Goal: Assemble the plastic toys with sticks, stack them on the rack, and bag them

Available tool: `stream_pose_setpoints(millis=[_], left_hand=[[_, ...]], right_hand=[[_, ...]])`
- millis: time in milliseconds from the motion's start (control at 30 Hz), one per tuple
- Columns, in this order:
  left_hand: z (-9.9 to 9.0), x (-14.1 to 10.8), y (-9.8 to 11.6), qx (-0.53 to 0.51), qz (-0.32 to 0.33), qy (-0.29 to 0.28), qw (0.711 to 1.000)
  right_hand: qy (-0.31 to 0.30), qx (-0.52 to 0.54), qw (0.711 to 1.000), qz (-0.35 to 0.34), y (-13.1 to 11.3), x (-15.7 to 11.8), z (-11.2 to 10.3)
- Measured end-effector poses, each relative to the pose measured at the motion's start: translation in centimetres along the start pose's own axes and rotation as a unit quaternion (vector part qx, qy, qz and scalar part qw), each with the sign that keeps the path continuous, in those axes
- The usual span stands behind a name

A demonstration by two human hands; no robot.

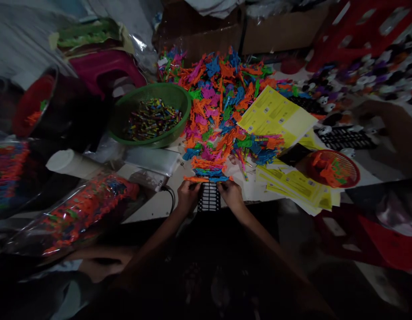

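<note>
A narrow black slotted tray (209,200) lies at the table's front edge, directly before me. My left hand (188,194) is closed at its left side, fingers pinching at a small orange plastic toy piece (191,179). On the other side, my right hand (230,194) pinches at a blue plastic toy piece (222,178). Both pieces lie crosswise over the tray, end to end. More orange and blue pieces form rows just beyond them. The fingertips are partly hidden and dim, so the exact grip is unclear.
Beyond the tray spreads a heap of bright plastic pieces (222,102). A green basin (115,126) of small wrapped sticks stands left; yellow printed sheets (275,111) and a red basket (354,171) lie right. Another person's hand (375,109) is near a second black tray (346,138).
</note>
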State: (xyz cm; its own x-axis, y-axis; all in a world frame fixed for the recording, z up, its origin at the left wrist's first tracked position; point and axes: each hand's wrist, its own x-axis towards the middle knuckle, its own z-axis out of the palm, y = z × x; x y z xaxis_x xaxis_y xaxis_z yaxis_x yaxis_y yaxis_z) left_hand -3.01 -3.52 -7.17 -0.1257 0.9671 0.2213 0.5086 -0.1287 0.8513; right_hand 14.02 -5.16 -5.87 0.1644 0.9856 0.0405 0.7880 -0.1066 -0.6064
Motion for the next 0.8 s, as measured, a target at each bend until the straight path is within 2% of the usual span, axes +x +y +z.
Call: stream_pose_setpoints(millis=[167, 333, 433, 600, 800], left_hand=[[0.3, 0.4, -0.1, 0.022, 0.001, 0.004, 1.000], [0.5, 1.4, 0.0, 0.047, -0.009, -0.054, 0.997], [0.5, 2.2, 0.3, 0.088, 0.021, -0.092, 0.992], [0.5, 3.3, 0.6, 0.156, 0.077, -0.105, 0.979], [0.5, 1.3, 1.6, 0.171, 0.086, -0.126, 0.973]], right_hand=[[-0.008, -0.017, 1.000, -0.008, -0.4, 0.1, -0.3], [0.004, -0.036, 0.999, -0.011, -0.9, 0.0, -0.6], [0.001, -0.042, 0.999, -0.016, -1.0, 0.0, -0.6], [0.001, -0.052, 0.999, -0.015, -1.1, 0.2, -0.8], [-0.049, -0.064, 0.996, -0.038, 0.3, 0.3, -2.5]])
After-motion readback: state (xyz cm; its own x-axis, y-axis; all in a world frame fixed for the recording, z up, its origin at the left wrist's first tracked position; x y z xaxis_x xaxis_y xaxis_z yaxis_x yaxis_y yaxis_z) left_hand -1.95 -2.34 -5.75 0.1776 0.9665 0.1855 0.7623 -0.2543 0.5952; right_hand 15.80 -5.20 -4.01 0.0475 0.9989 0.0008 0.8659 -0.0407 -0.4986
